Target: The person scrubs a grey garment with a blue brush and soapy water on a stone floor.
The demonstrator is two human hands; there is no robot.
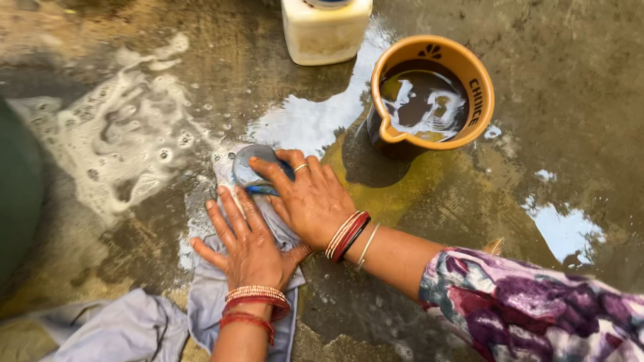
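Note:
A wet pale grey cloth point(208, 295) lies spread on the soapy concrete floor. My left hand point(245, 241) presses flat on it with fingers spread. My right hand point(305, 194) grips a blue scrubbing brush point(251, 167) at the cloth's far end, fingers curled over its top. Both wrists wear red and gold bangles, and a floral sleeve covers my right forearm.
An orange mug-shaped bucket point(479, 100) holding water stands to the upper right. A cream plastic container point(325, 33) sits at the top. Soap foam point(121, 134) spreads over the floor on the left. More grey cloth point(107, 332) lies bunched at the lower left.

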